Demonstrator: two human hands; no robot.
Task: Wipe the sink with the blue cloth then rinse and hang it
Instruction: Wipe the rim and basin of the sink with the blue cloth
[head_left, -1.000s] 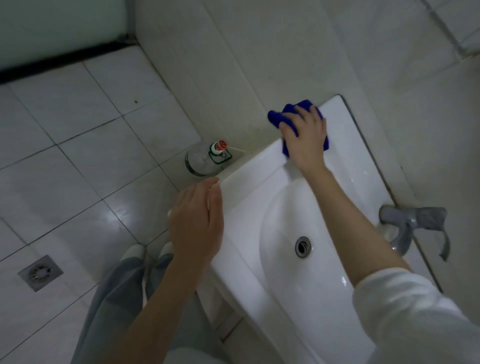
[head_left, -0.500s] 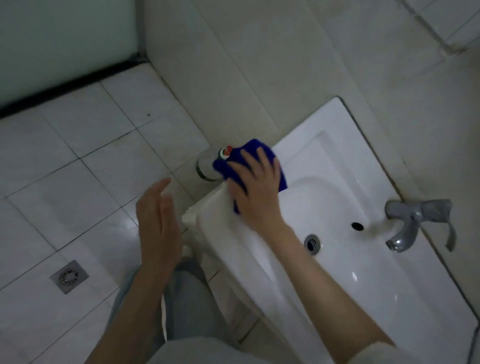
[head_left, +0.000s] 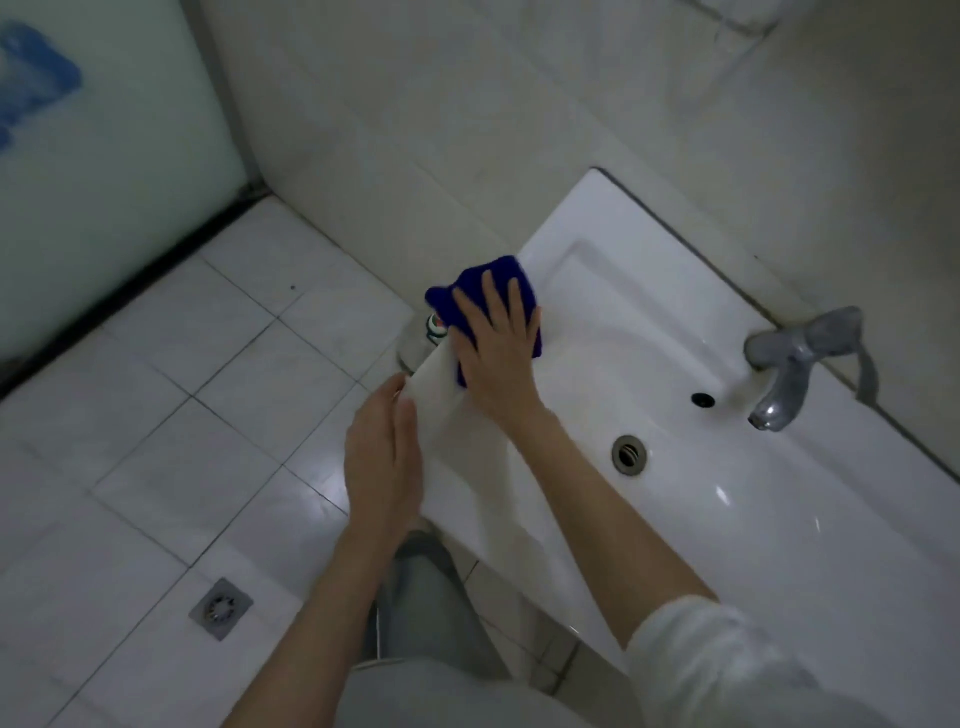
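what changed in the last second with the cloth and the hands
The right hand slid the blue cloth along the left rim of the sink, from the wall corner toward the front corner. The left hand lifted off the front edge, then came back to it. The right hand stayed flat on the cloth; tap and bottle did not move.

White floor tiles (head_left: 156, 415) with dark grout hold a square metal drain (head_left: 221, 608). Pale tiled walls (head_left: 415, 130) meet a frosted glass panel (head_left: 104, 182). Light is dim.
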